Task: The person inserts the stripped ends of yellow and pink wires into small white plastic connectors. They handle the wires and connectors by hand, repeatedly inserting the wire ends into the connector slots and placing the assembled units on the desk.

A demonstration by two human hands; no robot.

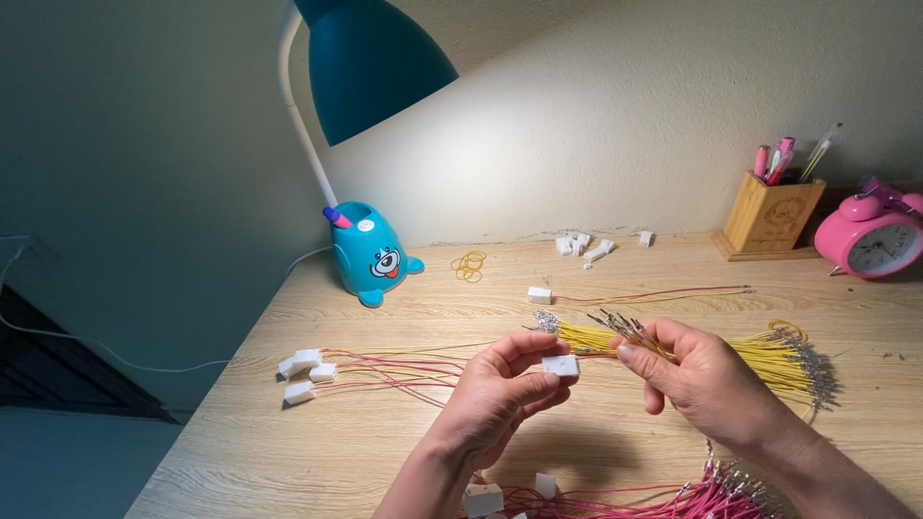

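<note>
My left hand (495,394) pinches a white connector (561,365) between thumb and forefinger, above the table (288,452). My right hand (707,380) grips a yellow wire (615,338) near its metal end, fingers closed on it. The wire lies just right of the connector, with its long axis running left-right and its free end pointing left toward the connector's right face. The two are near but apart. The right hand is nearer the yellow bundle (779,356); finished assemblies (308,370) lie well to the left.

A home desk corner: wooden surface (317,452), cartoon-faced blue lamp (370,252), pink alarm clock (873,235), wooden pen holder (772,217).
</note>
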